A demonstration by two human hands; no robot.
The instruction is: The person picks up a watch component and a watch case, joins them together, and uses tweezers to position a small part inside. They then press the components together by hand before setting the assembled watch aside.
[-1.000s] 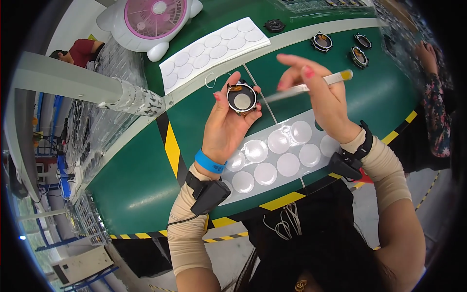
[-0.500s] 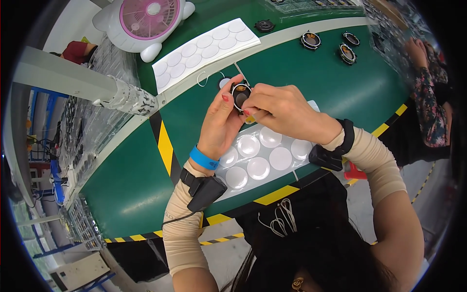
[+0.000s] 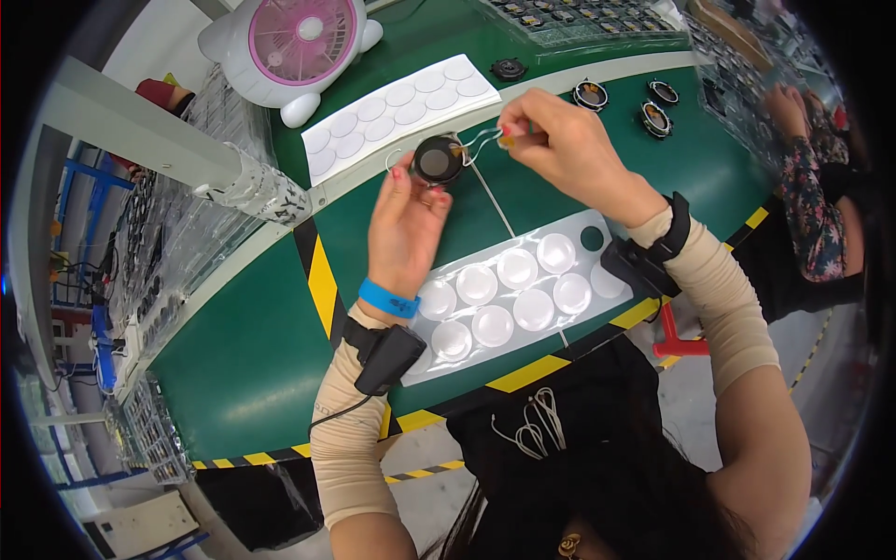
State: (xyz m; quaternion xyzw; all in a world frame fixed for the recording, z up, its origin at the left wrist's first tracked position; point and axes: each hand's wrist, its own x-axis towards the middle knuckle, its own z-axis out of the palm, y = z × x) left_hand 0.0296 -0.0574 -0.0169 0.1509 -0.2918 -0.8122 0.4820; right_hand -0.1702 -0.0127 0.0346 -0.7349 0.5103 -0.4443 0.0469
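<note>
My left hand [image 3: 408,229] grips a round black watch case [image 3: 437,161] at its edge, its dark flat face turned up. To its right, my right hand [image 3: 567,145] pinches a thin, whitish curved strip [image 3: 483,142] between thumb and finger; the strip's other end reaches the case, and I cannot tell whether they are joined. Below both hands lies a clear sheet of round white discs [image 3: 516,268], with one bare round spot near its upper right corner. A white loop of cord [image 3: 394,161] shows just left of the case.
A white sheet of round labels [image 3: 401,105] lies beyond my hands, beside a pink and white fan [image 3: 303,42]. Several round watch cases [image 3: 656,119] sit at the far right. Trays of parts [image 3: 579,21] stand at the back. A co-worker's arm [image 3: 810,187] is at the right.
My right hand has pulled away up and to the right, drawing the thin strip from the case. My left hand has shifted slightly left and tilted the case.
</note>
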